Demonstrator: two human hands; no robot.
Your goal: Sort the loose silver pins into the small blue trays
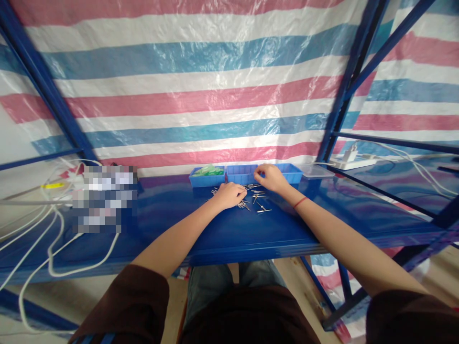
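Note:
Several small, thin, silvery metal pins (263, 209) lie loose on the blue tabletop, some in a heap and some spread out; their exact kind is too small to tell. My left hand (231, 195) rests over the heap with its fingers curled together, covering part of it. Whatever its fingertips hold is hidden. Farther back, my right hand (271, 177) is at the front of the blue bins, its fingers bent in a pinch. Nothing can be made out between them. Behind the hands stands a ribbed blue bin (240, 170), with another blue bin (292, 172) to its right.
At the left of the bins is a blue bin (207, 180) with green plastic bags (208, 170). A clear plastic lid (318, 171) lies to the right. White cables (57, 239) and a blurred-out patch occupy the left side. Blue metal posts (344, 86) frame the table (172, 215).

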